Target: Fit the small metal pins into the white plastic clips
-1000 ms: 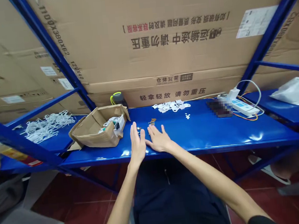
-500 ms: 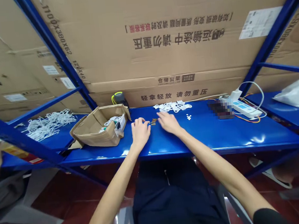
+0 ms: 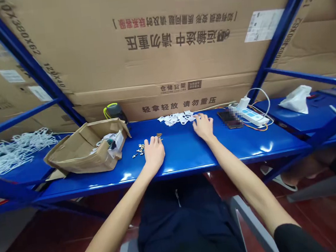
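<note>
Tiny metal parts [image 3: 138,150] lay in a small scatter on the blue bench [image 3: 186,167], just left of the left hand [image 3: 154,154]. That hand was palm down near the front of the bench, with its fingers close together and a little curled. I could not tell if it held something small. A small brown bit [image 3: 159,134] sat just past its fingertips. The right hand [image 3: 203,126] was flat and open, and its fingertips were right by a pile of white plastic pieces [image 3: 177,118].

The front edge of the bench ran just below both hands, and a wide stretch of shiny blue lay between them. An open cardboard box [image 3: 81,152] stood left of the metal parts, near the bench's front edge. Behind it stood a dark bottle [image 3: 115,112] with a yellow-green loop. Off to the right were a blurred dark slab [image 3: 229,119] and a white power strip [image 3: 248,116] with wires. Farther left lay a heap of white cords [image 3: 15,148], and farther right lay a white bag [image 3: 298,99]. A huge carton [image 3: 148,44] stood along the back of the bench.
</note>
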The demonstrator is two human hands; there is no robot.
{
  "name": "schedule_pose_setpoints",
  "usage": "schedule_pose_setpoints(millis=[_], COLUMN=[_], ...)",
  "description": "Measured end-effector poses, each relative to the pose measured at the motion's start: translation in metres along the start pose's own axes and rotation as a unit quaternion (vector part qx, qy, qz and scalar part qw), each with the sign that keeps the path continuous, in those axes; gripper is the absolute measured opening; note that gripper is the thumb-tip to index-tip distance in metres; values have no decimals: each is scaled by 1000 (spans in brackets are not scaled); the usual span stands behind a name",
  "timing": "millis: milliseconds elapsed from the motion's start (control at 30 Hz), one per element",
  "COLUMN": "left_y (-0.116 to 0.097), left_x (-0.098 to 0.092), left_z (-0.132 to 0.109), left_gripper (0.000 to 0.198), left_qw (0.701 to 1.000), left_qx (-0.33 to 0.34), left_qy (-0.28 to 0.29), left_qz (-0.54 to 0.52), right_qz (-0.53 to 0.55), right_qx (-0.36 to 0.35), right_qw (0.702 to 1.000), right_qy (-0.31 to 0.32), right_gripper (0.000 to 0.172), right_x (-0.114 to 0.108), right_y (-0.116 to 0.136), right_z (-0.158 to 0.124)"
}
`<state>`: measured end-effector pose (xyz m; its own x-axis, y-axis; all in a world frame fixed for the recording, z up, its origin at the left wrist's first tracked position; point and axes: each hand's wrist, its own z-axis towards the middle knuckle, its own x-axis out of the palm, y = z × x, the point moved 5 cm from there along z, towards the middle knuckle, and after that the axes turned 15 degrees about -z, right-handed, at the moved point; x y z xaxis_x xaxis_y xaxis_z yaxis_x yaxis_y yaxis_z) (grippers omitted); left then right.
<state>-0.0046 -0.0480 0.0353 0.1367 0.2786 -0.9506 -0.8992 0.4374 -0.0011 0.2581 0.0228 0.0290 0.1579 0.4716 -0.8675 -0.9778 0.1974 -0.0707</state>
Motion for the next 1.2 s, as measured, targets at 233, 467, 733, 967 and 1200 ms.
schedule_pose_setpoints(millis=[233, 467, 733, 967, 1200], left_y=[-13, -29, -1, 0, -6], left_x=[2, 9, 6, 8, 26], left_z=[-15, -13, 13, 44, 83], left_gripper=[54, 51, 38, 29, 20], left_qw=[1000, 998, 997, 987, 972], left_qx=[4, 45, 24, 62, 70], left_qy=[29, 27, -16, 23, 20], left_qz=[-9, -43, -72, -148, -225], right_qz=[-58, -41, 6, 16, -10], right_qx=[99, 103, 10, -94, -89], right_qw=[993, 992, 1000, 995, 996], right_qy=[33, 65, -25, 0, 18], right_gripper=[56, 55, 45, 32, 25], right_x=[19, 35, 8, -17, -11], right_y=[-67, -91, -50, -7, -13], right_z=[15, 27, 16, -14, -24])
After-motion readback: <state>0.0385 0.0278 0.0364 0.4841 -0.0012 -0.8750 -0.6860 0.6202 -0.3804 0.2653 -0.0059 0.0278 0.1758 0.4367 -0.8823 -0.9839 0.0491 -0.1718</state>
